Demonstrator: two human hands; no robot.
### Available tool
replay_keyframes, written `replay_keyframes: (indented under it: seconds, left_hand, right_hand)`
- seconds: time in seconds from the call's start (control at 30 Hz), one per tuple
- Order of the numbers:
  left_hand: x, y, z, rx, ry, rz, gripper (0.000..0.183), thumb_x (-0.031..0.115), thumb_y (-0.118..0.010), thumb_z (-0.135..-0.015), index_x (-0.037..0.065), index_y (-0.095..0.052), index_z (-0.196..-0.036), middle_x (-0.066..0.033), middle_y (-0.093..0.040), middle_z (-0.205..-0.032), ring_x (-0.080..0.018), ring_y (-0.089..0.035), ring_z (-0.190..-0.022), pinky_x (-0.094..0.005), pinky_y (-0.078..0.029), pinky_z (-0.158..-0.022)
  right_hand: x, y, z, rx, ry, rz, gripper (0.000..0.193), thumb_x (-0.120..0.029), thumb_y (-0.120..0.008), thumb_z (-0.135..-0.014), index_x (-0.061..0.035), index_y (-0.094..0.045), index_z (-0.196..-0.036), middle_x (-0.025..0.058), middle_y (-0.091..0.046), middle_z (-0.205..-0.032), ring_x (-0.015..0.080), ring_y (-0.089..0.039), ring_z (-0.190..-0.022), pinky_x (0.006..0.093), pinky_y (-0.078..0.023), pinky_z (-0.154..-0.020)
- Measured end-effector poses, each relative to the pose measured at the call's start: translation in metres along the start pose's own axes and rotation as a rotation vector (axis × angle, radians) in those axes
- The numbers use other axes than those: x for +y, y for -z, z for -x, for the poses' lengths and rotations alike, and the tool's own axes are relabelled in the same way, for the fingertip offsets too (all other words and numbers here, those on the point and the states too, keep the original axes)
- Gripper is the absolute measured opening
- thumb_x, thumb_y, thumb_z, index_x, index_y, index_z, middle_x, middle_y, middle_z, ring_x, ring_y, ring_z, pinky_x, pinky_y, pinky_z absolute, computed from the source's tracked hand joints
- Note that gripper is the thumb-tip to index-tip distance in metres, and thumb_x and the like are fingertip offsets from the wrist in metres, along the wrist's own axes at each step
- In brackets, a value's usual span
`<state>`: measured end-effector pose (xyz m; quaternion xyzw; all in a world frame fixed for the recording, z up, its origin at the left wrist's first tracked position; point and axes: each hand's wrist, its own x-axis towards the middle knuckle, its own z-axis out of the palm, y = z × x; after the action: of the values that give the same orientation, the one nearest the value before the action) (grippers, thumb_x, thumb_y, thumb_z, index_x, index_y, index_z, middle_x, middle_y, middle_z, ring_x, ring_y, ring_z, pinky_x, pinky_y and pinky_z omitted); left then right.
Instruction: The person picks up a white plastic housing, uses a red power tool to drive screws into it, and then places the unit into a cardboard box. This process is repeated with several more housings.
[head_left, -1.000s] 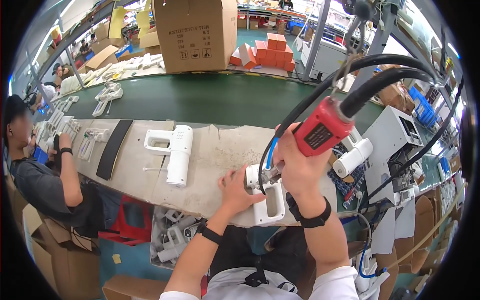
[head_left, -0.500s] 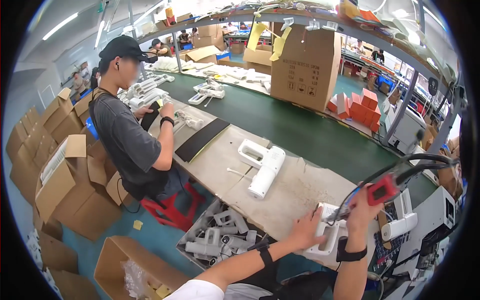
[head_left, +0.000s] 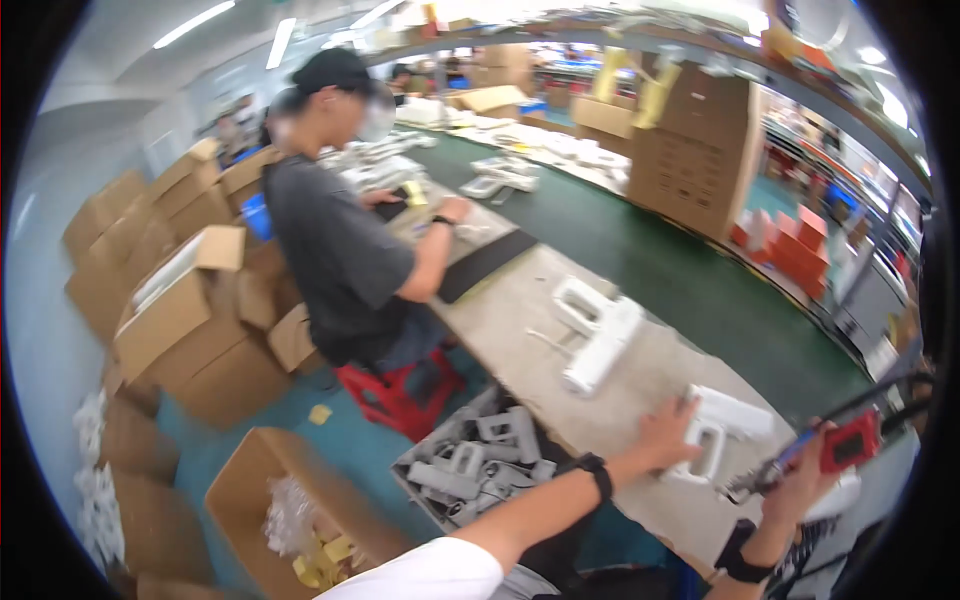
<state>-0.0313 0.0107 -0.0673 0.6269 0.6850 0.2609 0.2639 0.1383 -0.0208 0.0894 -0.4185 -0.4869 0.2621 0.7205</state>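
On the bench in front of me lies a white gun-shaped device with a loop handle (head_left: 735, 411). My left hand (head_left: 662, 438) is at its handle, fingers against the loop's left side; motion blur softens the grip. To the right, my right hand (head_left: 797, 488) is wrapped round an electric screwdriver with a red housing (head_left: 850, 440). Its metal tip points left, just below the device's handle and apart from it. A second white device of the same shape (head_left: 607, 340) rests farther left on the bench, with a thin white cable beside it.
Below the bench's near edge stands a grey crate (head_left: 420, 480) full of similar white parts. An open carton (head_left: 235, 500) with plastic and yellow scraps is at lower left. A co-worker (head_left: 335, 220) works at the bench's left, beside a black mat (head_left: 490, 264). A green belt (head_left: 640, 265) runs behind.
My right hand has drawn the screwdriver off the device, to the right. My left hand stays at the handle. The whole view has swung left, and the device is turned somewhat.
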Motion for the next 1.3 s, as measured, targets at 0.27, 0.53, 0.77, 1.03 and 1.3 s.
replay_keyframes:
  seconds: [0.27, 0.53, 0.77, 1.03, 1.3]
  left_hand:
    - [-0.002, 0.006, 0.007, 0.076, 0.003, 0.05, 0.096, 0.045, -0.068, -0.069, 0.021, -0.022, -0.15, -0.0188, -0.033, -0.144, -0.0321, -0.037, -0.13, -0.0481, -0.026, -0.102]
    - [-0.001, 0.009, 0.006, 0.064, 0.007, 0.064, 0.095, 0.043, -0.067, -0.068, 0.02, -0.024, -0.15, -0.0201, -0.033, -0.145, -0.0329, -0.037, -0.13, -0.0481, -0.025, -0.103]
    - [-0.004, 0.008, 0.01, 0.08, 0.0, 0.082, 0.096, 0.043, -0.068, -0.068, 0.02, -0.023, -0.15, -0.0217, -0.032, -0.145, -0.0338, -0.036, -0.131, -0.0482, -0.024, -0.104]
    - [0.006, 0.007, 0.001, 0.035, -0.017, 0.045, 0.097, 0.045, -0.07, -0.066, 0.019, -0.026, -0.149, -0.0222, -0.033, -0.145, -0.0368, -0.037, -0.131, -0.0539, -0.029, -0.104]
    - [-0.015, -0.001, -0.006, 0.125, -0.089, 0.074, 0.094, 0.048, -0.074, -0.065, 0.016, -0.034, -0.144, -0.0206, -0.037, -0.141, -0.0351, -0.036, -0.131, -0.0548, -0.028, -0.104]
  right_hand:
    - [0.012, -0.005, -0.003, -0.04, 0.033, -0.059, 0.019, -0.021, -0.057, -0.095, -0.0029, -0.059, -0.101, -0.0064, -0.036, -0.061, 0.0024, -0.032, -0.052, 0.0213, -0.023, -0.047]
    - [0.009, -0.001, -0.004, 0.017, -0.017, -0.02, 0.02, -0.02, -0.055, -0.096, -0.0016, -0.06, -0.101, -0.006, -0.036, -0.061, 0.0031, -0.033, -0.053, 0.021, -0.026, -0.048]
    - [0.011, -0.001, 0.002, -0.051, -0.051, -0.089, 0.022, -0.017, -0.058, -0.093, 0.0012, -0.057, -0.105, -0.0028, -0.045, -0.065, 0.0035, -0.037, -0.051, 0.0203, -0.031, -0.046]
    - [0.002, 0.008, 0.002, 0.068, 0.029, -0.027, 0.023, -0.019, -0.058, -0.094, -0.0025, -0.057, -0.11, -0.0003, -0.057, -0.079, 0.0042, -0.044, -0.053, 0.021, -0.037, -0.048]
    - [-0.024, -0.018, 0.008, -0.079, -0.032, -0.157, 0.013, -0.004, -0.058, -0.089, -0.0019, -0.052, -0.1, 0.0098, -0.063, -0.084, 0.0071, -0.046, -0.045, 0.0221, -0.038, -0.04]
